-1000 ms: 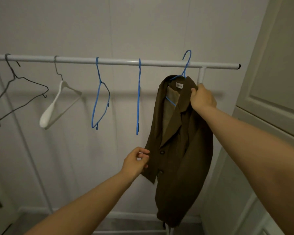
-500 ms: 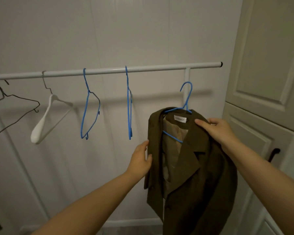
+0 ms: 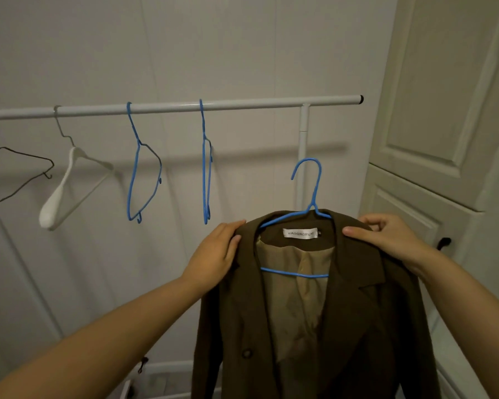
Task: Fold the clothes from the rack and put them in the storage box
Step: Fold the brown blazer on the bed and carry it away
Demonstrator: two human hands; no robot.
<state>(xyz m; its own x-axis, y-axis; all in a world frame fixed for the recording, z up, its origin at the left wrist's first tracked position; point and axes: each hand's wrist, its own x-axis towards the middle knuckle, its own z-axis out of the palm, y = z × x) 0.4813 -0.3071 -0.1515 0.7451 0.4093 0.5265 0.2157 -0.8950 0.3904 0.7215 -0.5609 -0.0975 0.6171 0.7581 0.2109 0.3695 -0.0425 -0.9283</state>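
A brown jacket (image 3: 357,318) with a tan lining hangs on a blue wire hanger (image 3: 311,194), off the rail and held in front of me. My left hand (image 3: 213,254) grips the jacket's left shoulder. My right hand (image 3: 386,237) grips its right shoulder, thumb on the collar. The white rack rail (image 3: 242,104) runs across above, behind the hanger's hook. No storage box is in view.
Bare hangers hang on the rail: two blue wire hangers (image 3: 141,168) (image 3: 206,168), a white plastic hanger (image 3: 67,191) and a dark wire hanger (image 3: 18,174) at the far left. A white panelled cupboard door (image 3: 432,139) with a dark handle (image 3: 443,242) stands at the right.
The jacket and its hanger came off the rail and down toward me. My left hand rose from the jacket's front edge to its left shoulder; my right hand kept hold of the right shoulder.
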